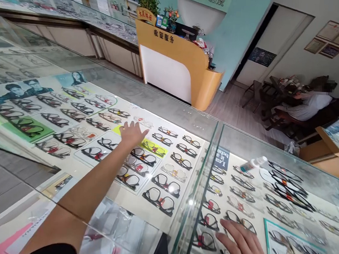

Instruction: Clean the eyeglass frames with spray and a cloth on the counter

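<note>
My left arm reaches into the glass display case from its near side. At the end of it, my left hand [131, 134] is over the rows of eyeglasses, fingers apart, with nothing visible in it. Just beyond its fingertips lies a clear-framed pair of eyeglasses [143, 121]. A dark pair [153, 147] on a yellow-green card lies to its right. My right hand [244, 244] is spread over the glass top of the right-hand case, above more eyeglasses [240, 220]. Whether its fingers press on the glass, I cannot tell.
A spray bottle [253, 164] and several stacked dark eyeglasses [291, 184] are on the right-hand case. A vertical glass edge [214, 145] divides the cases. Beyond stands a yellow-and-white service counter [167, 69]. A person [311, 105] sits by a dark table at far right.
</note>
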`<action>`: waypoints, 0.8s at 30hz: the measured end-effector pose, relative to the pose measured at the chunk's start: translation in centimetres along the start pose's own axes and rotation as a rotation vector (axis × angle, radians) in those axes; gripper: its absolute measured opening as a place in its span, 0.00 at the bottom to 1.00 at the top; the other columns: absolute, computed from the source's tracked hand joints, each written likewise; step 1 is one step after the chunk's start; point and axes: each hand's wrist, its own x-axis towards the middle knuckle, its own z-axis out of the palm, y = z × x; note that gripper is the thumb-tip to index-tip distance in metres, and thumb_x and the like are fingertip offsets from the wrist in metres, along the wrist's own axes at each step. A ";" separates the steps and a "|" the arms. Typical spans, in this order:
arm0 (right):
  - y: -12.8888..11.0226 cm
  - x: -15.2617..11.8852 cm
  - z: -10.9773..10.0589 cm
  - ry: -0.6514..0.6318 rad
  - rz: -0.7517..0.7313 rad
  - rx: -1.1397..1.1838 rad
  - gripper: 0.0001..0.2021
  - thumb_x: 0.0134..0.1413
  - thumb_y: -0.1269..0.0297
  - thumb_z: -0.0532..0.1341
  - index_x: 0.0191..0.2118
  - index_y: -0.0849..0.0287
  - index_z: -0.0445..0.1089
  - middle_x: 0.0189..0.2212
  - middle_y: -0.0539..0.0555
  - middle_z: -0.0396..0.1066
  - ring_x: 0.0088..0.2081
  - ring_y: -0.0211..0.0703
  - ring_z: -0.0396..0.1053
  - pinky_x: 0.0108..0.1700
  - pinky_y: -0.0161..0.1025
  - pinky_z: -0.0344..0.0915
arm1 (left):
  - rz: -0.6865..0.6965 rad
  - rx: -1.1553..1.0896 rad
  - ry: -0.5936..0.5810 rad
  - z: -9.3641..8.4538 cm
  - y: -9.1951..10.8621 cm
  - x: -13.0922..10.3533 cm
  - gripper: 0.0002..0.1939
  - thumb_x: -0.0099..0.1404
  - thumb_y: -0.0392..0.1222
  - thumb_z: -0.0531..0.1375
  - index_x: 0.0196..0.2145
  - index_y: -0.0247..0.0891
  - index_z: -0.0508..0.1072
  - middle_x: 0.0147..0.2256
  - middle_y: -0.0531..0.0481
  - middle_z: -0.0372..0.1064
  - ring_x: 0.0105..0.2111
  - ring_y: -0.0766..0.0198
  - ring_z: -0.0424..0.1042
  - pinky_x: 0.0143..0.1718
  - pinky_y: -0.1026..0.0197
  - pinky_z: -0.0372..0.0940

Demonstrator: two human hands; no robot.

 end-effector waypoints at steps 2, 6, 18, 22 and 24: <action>0.1 0.8 -2.1 -0.141 0.004 0.141 0.30 0.72 0.43 0.64 0.73 0.48 0.70 0.71 0.57 0.75 0.66 0.58 0.76 0.64 0.50 0.74 | 0.055 0.035 0.022 -1.0 0.1 -2.6 0.42 0.76 0.64 0.50 0.74 0.31 0.68 0.77 0.31 0.60 0.78 0.33 0.53 0.74 0.32 0.56; -0.1 1.8 -5.4 -0.274 0.162 0.398 0.34 0.72 0.47 0.62 0.77 0.49 0.61 0.79 0.60 0.62 0.75 0.62 0.63 0.74 0.60 0.64 | 0.114 0.107 0.076 -2.0 -0.5 -8.0 0.41 0.77 0.62 0.41 0.76 0.40 0.66 0.81 0.41 0.55 0.80 0.41 0.49 0.75 0.34 0.54; 6.7 0.2 -5.0 0.314 0.300 0.422 0.16 0.75 0.56 0.62 0.61 0.53 0.78 0.64 0.63 0.77 0.65 0.59 0.71 0.70 0.60 0.66 | 0.204 0.205 -0.064 -7.7 -3.8 -21.4 0.41 0.79 0.60 0.44 0.77 0.33 0.66 0.82 0.34 0.48 0.81 0.35 0.46 0.74 0.33 0.54; 18.1 -0.7 -9.5 0.083 0.717 0.045 0.23 0.78 0.62 0.51 0.59 0.53 0.83 0.72 0.57 0.72 0.73 0.62 0.61 0.75 0.63 0.58 | 0.192 0.311 -0.121 -8.0 -5.7 -25.2 0.39 0.79 0.60 0.49 0.78 0.36 0.65 0.82 0.34 0.48 0.81 0.36 0.48 0.74 0.37 0.56; 22.7 -1.4 -10.8 -0.009 0.789 0.026 0.26 0.78 0.63 0.48 0.57 0.56 0.86 0.74 0.58 0.71 0.75 0.66 0.57 0.76 0.66 0.54 | 0.181 0.364 -0.187 -8.2 -6.6 -27.5 0.40 0.77 0.60 0.52 0.79 0.39 0.64 0.82 0.36 0.47 0.82 0.37 0.48 0.75 0.39 0.54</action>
